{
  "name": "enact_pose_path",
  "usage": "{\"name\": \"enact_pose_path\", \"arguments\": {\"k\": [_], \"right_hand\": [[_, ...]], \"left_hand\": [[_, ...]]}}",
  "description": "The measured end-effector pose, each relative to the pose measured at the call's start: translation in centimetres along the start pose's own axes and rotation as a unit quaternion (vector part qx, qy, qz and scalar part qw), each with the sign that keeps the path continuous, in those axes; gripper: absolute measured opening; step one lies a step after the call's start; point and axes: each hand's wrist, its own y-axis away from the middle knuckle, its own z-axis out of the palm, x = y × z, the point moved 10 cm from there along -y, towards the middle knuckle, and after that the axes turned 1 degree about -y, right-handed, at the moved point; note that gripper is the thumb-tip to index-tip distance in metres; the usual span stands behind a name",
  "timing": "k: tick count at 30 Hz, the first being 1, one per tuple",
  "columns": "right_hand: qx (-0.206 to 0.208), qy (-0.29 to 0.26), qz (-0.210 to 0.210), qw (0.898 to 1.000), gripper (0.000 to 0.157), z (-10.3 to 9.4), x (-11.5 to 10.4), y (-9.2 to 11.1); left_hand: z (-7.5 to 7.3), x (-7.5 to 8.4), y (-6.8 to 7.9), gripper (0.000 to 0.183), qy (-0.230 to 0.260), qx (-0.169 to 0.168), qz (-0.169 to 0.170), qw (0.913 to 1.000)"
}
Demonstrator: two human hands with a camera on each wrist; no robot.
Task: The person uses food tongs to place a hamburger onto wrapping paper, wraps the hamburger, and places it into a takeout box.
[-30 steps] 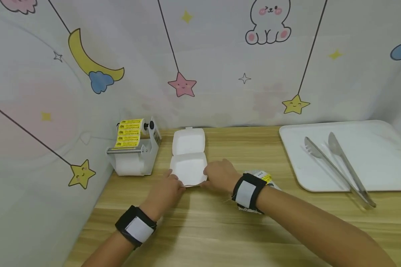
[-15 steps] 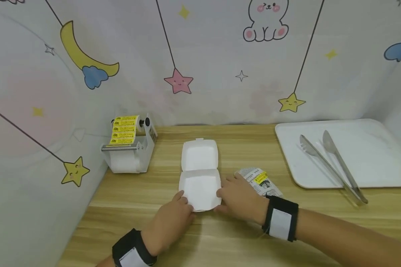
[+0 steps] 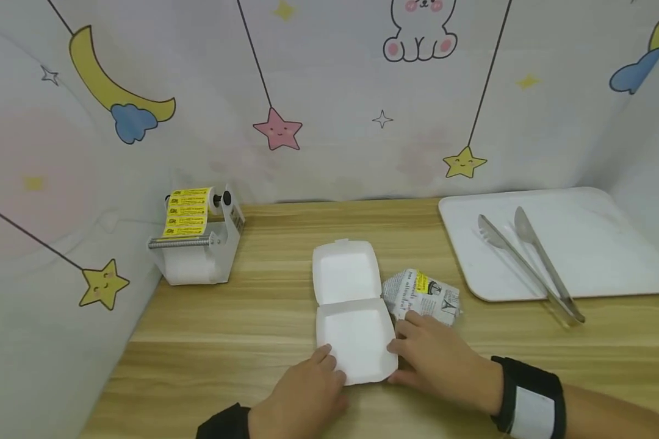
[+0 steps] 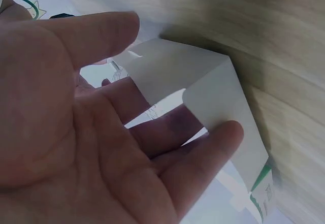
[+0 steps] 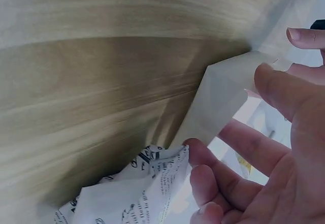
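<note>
A white clamshell takeaway box lies open on the wooden table, its lid tilted back away from me and its inside bare. My left hand holds its near left corner; in the left wrist view some fingers reach over the rim of the box. At the near right corner, my right hand grips the box wall, with the thumb on the outer front face in the right wrist view. A newsprint-patterned wrapped packet with a yellow label lies beside the box, right behind my right fingers.
A label dispenser with a roll of yellow stickers stands at the back left. At the back right is a white tray, with metal tongs lying across its front edge. A patterned wall closes off the back.
Both hands have drawn the open box toward me and to the right, up beside the wrapped packet. The packet now shows more fully. The camera view has shifted slightly too.
</note>
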Motion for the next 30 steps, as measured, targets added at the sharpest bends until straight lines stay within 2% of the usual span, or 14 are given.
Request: {"name": "enact_pose_path", "arguments": {"k": [4,6,8,11,13,15,16,19,22,25,30], "right_hand": [[0.011,-0.004,-0.009,1.000,0.054,-0.8,-0.1,0.4],[0.020,-0.008,-0.008,1.000,0.065,-2.1,0.2,0.6],[0.038,-0.019,-0.007,0.999,0.066,-4.3,1.0,0.9],[0.053,-0.061,0.021,0.997,0.055,-7.4,3.9,1.1],[0.047,-0.099,0.043,0.993,0.050,-8.2,6.6,0.9],[0.026,-0.140,0.066,0.988,0.055,-7.6,9.3,0.7],[0.011,-0.161,0.073,0.984,0.060,-6.8,10.5,0.5],[-0.045,-0.224,0.086,0.970,0.081,-3.4,13.1,0.6],[-0.089,-0.272,0.090,0.954,0.095,-0.4,14.3,1.2],[-0.100,-0.300,0.087,0.945,0.098,1.1,14.6,1.7],[-0.097,-0.301,0.066,0.946,0.098,1.5,14.2,1.8]], "left_hand": [[-0.5,-0.1,-0.4,0.029,0.013,-0.003,-0.009,0.9999],[-1.3,-0.5,-0.5,0.036,0.034,-0.010,-0.031,0.9989],[-2.6,-1.0,-0.5,0.046,0.046,-0.001,-0.048,0.9978],[-5.4,-1.6,-0.9,0.060,0.075,0.052,-0.057,0.9942],[-7.0,-1.8,-2.0,0.065,0.105,0.097,-0.049,0.9885],[-7.6,-2.0,-4.0,0.069,0.144,0.120,-0.046,0.9812],[-7.4,-2.1,-5.3,0.071,0.158,0.118,-0.047,0.9793],[-6.0,-2.1,-9.6,0.080,0.176,0.086,-0.057,0.9790],[-4.2,-1.8,-12.9,0.081,0.157,0.048,-0.063,0.9844],[-3.2,-1.4,-14.7,0.076,0.121,0.027,-0.061,0.9904],[-2.8,-0.7,-15.5,0.085,0.090,0.014,-0.051,0.9945]]}}
